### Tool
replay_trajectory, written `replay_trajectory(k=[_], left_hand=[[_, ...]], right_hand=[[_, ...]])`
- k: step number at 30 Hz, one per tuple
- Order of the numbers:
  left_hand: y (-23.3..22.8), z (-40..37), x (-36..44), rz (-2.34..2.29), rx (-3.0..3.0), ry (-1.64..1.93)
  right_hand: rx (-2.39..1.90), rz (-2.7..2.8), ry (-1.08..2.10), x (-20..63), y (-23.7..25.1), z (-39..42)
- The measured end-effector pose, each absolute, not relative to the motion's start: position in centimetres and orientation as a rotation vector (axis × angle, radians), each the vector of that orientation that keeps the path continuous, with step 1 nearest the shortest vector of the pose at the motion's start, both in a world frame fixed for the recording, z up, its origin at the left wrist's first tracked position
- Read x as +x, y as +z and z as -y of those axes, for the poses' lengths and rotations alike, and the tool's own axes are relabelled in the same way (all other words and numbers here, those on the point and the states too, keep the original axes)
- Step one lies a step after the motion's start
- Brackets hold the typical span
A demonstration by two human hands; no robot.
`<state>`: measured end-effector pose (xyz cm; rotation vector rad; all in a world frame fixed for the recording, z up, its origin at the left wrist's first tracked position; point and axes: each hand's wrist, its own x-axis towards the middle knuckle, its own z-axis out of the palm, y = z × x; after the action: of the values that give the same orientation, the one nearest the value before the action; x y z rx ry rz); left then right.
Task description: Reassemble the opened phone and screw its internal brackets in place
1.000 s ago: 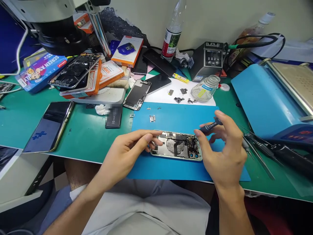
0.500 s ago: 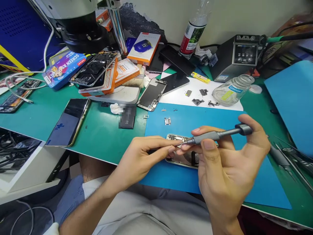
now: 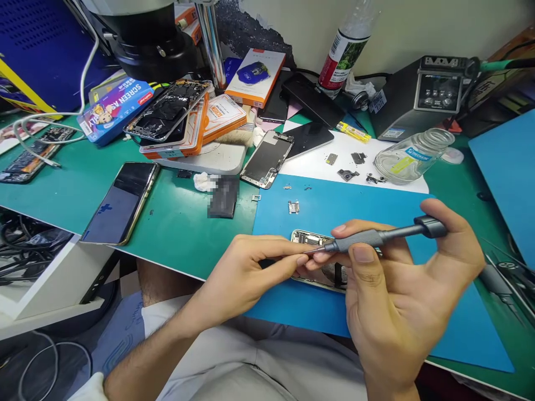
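My right hand (image 3: 401, 284) grips a grey precision screwdriver (image 3: 359, 240), tilted with its tip toward the left and its end cap resting against the index finger. The thumb and index finger of my left hand (image 3: 254, 267) are pinched at the screwdriver's tip; whatever is between them is too small to make out. Beneath both hands lies an opened phone housing (image 3: 320, 278) on the blue mat (image 3: 292, 309), partly hidden by my fingers. Behind it on the mat sits a small metal part (image 3: 293, 207).
A detached phone screen (image 3: 267, 159), a dark battery (image 3: 223, 197) and a glass jar (image 3: 407, 159) stand behind the mat. Small phone parts (image 3: 348, 175) rest on white paper. To the left lies another phone (image 3: 121, 203); tweezers and tools (image 3: 507, 278) are at the right.
The whole view has shifted slightly, so the bench things appear a little farther right. Both hands keep their grip, with the screwdriver tip still at my left fingertips.
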<state>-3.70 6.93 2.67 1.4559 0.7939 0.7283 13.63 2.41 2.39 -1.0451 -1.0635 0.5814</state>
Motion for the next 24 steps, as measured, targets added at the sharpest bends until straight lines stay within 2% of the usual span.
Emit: replay_trajectory(k=[18,20,24], left_hand=[[2.5,-6.8,-3.7,-0.712,1.531,0.733],[2.1,-6.4,-3.5,-0.775,1.674,0.791],[1.1,-5.6,-2.7,-0.985,2.267,0.834]], right_hand=[[-1.107,1.096,0.595,15.4,1.7,-2.3],[-1.116,1.114,0.472,16.5,1.9,-2.5],[-1.212,1.303,-0.004,18.0,2.3,-3.1]])
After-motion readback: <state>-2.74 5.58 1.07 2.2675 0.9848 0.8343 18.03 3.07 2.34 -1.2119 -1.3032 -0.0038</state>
